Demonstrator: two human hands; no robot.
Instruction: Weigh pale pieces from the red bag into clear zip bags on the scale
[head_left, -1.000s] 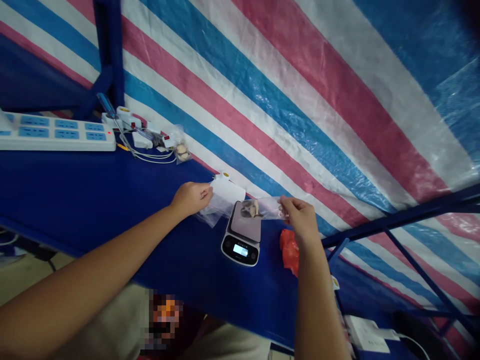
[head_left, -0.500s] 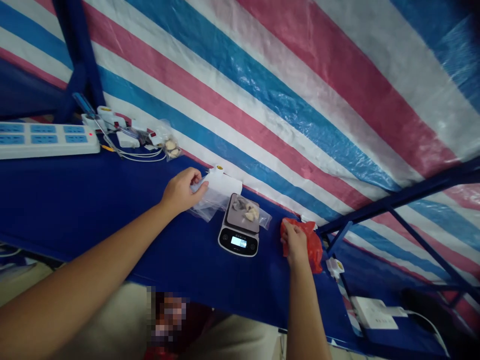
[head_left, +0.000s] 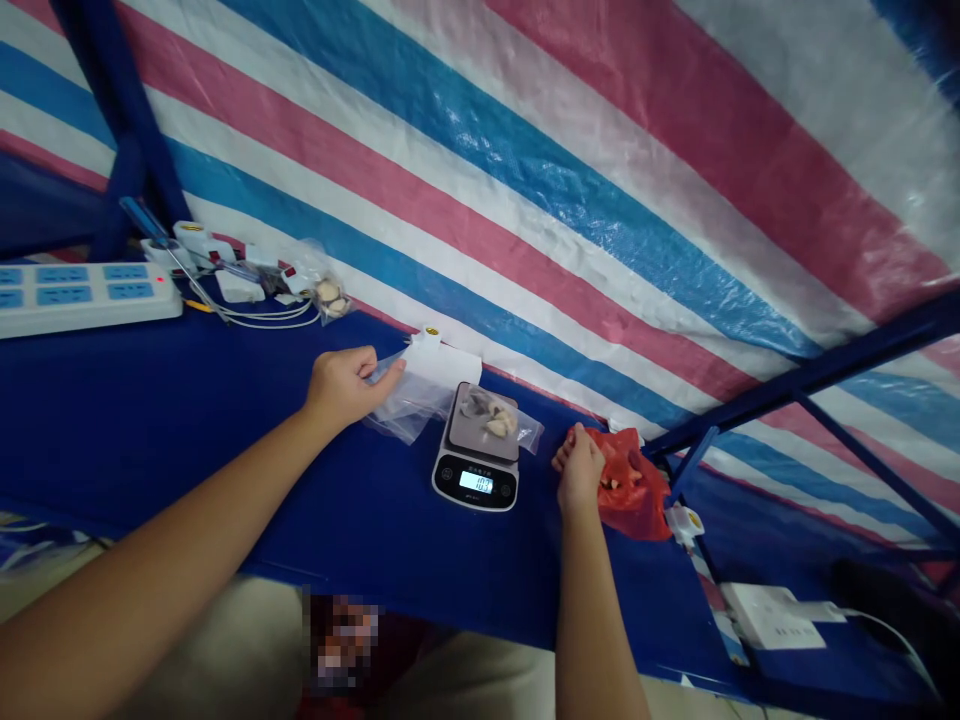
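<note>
A small digital scale (head_left: 476, 482) stands before me with its display lit, seeming to read 10.3. On its pan lies a clear zip bag (head_left: 491, 412) holding pale, broken pieces and something greyish. To the left, my left hand (head_left: 346, 388) hovers at a stack of clear plastic bags (head_left: 412, 402), thumb stretched over them and apart from its curled fingers. My right hand (head_left: 579, 470) is closed at the left edge of a red plastic bag (head_left: 634, 490), appearing to grip it. Brownish pieces show inside the red bag's mouth.
A white sheet (head_left: 457, 368) and a white plug (head_left: 426, 338) lie behind the clear bags. At left are a power strip (head_left: 82, 295), a screwdriver (head_left: 146, 220), cables and another filled clear bag (head_left: 330, 297). A striped tarp (head_left: 450, 230) closes off the back.
The scale's reading has gone from about 0.0 to about 10.3. My right hand has shifted to the red bag's left edge, and the bag's mouth is wider. My left hand has barely moved.
</note>
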